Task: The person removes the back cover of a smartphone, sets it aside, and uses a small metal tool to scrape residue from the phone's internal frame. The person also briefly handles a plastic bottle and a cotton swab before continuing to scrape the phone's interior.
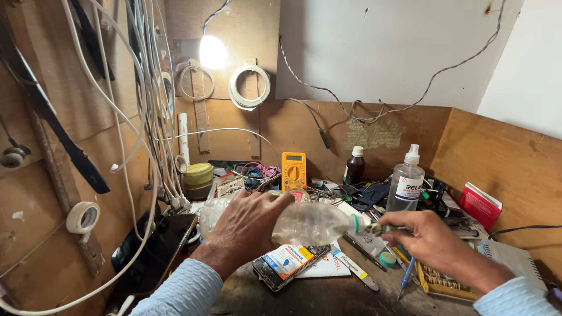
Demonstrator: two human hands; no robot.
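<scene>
The left hand (246,225) grips a clear plastic bottle (310,223) held sideways above the cluttered workbench (328,295) – the right hand (424,237) pinches its neck, seemingly opening it – a firm twist looks needed

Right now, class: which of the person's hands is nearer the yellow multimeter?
Left. The left hand, gripping the clear plastic bottle, lies just below the yellow multimeter; the right hand, at the bottle's neck, sits farther right.
</scene>
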